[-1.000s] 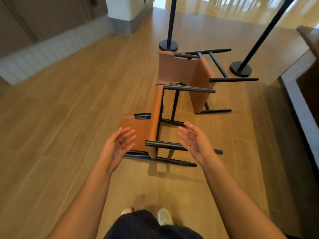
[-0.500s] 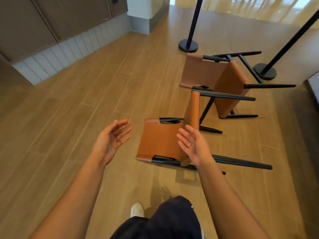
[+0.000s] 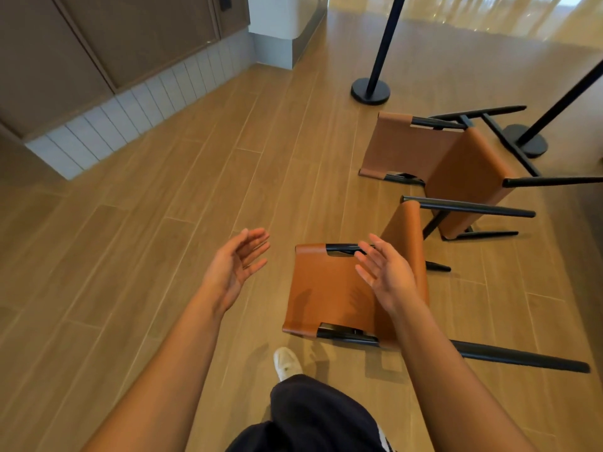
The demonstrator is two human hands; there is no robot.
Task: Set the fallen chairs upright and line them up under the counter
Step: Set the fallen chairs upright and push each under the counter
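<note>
Lying on its side on the wooden floor (image 3: 163, 239), the nearer chair (image 3: 326, 288) pointed its black legs to the right. The second chair (image 3: 463, 171) lay tipped the same way just beyond it, near a black stanchion post (image 3: 370, 89). The right hand (image 3: 385, 275) hung over the nearer chair's tan back and the left hand (image 3: 236, 265) just left of it, fingers spread and loose, palms facing, gripping nothing.

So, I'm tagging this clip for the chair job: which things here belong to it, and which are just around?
Part of the job: near fallen chair; far fallen chair; left hand and right hand, both open, holding nothing.
Just around: stanchion post; second stanchion post; white wall panelling.
</note>
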